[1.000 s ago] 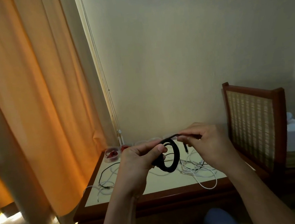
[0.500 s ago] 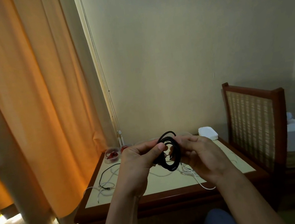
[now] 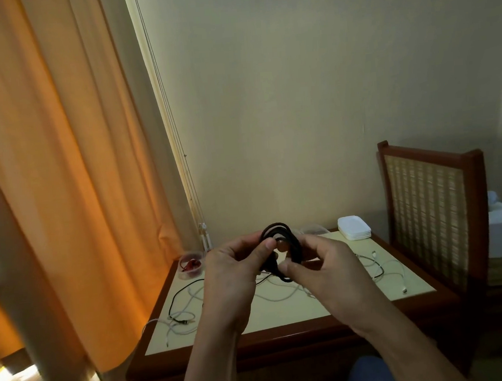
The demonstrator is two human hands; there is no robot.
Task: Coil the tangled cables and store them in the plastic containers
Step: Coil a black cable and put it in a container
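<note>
Both hands are raised above the near half of the table (image 3: 283, 315), meeting around a coiled black cable (image 3: 291, 238). The left hand (image 3: 232, 274) pinches the left side of the coil, thumb pressed over the strands and fingers curled behind. The right hand (image 3: 325, 274) curls round the right side, its thumb against the lower loops. The coil is upright between them and off the table.

On the pale tabletop under the hands lies a loose tangle of white cables (image 3: 277, 296), and a thin black cable (image 3: 172, 301) loops towards the near left edge. At the far left corner a small clear container (image 3: 191, 264) holds something red. Another clear container (image 3: 314, 229) shows just beyond the right hand, and a stack of white lids (image 3: 354, 228) sits at the far right.

A wooden chair with a woven back (image 3: 429, 221) stands to the right of the table. An orange curtain (image 3: 63, 190) hangs on the left, with a plain wall (image 3: 296, 96) behind.
</note>
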